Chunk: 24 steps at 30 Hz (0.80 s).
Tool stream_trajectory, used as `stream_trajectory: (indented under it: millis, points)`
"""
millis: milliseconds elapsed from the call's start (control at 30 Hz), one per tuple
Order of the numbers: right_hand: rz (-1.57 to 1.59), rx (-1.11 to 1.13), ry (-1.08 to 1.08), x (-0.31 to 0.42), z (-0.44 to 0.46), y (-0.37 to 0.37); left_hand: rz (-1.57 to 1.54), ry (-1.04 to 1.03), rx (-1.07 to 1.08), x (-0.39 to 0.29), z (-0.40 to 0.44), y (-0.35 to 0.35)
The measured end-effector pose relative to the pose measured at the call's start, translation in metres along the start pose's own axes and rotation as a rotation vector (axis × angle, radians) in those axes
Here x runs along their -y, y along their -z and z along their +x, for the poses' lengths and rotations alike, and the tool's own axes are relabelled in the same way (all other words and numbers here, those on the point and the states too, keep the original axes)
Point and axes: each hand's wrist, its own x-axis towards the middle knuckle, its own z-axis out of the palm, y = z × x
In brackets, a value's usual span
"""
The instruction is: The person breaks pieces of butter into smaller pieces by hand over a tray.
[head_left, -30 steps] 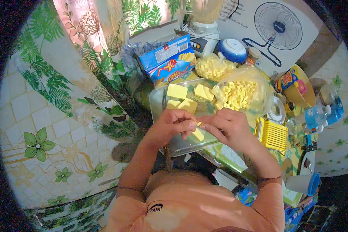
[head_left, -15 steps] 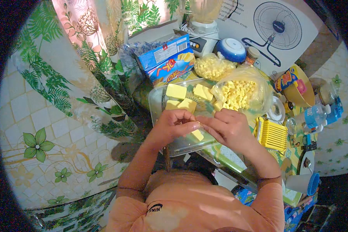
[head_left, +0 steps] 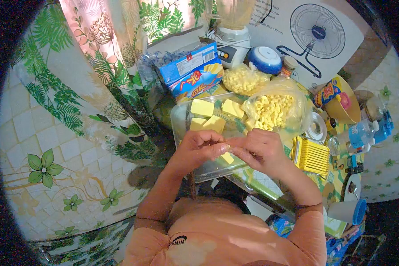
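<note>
Basically, the counter [head_left: 262, 181] bears a tray [head_left: 204, 172], a bag [head_left: 299, 108] crowding its right side, a box [head_left: 193, 74] behind. Left hand [head_left: 196, 148] and right hand [head_left: 265, 150] meet over it, fingertips pinched, on what I cannot tell; slicer [head_left: 312, 156] rightward, yellow blocks [head_left: 202, 107] in the tray.

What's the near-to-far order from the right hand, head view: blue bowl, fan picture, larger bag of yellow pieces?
From the right hand:
1. Larger bag of yellow pieces: just beyond the hand.
2. Blue bowl: farther back, past that bag.
3. Fan picture: behind everything, upper right.
</note>
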Motion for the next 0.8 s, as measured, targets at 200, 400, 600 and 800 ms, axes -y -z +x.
stream_trajectory:
  millis: [200,400,600,800]
  points:
    - [0.069,-0.022,-0.042,0.003,0.002,-0.003,-0.032,0.007,0.089,-0.008,0.000,0.000]
    - [0.281,0.082,-0.336,0.001,0.000,-0.005,0.013,0.002,-0.044,0.002,-0.002,-0.002]
    - [0.929,0.033,-0.674,-0.031,-0.003,-0.028,-0.197,-0.013,-0.183,0.011,-0.001,0.004]
    - [1.308,0.063,-0.840,-0.032,0.003,-0.020,-0.209,0.002,-0.218,0.013,0.002,0.007]
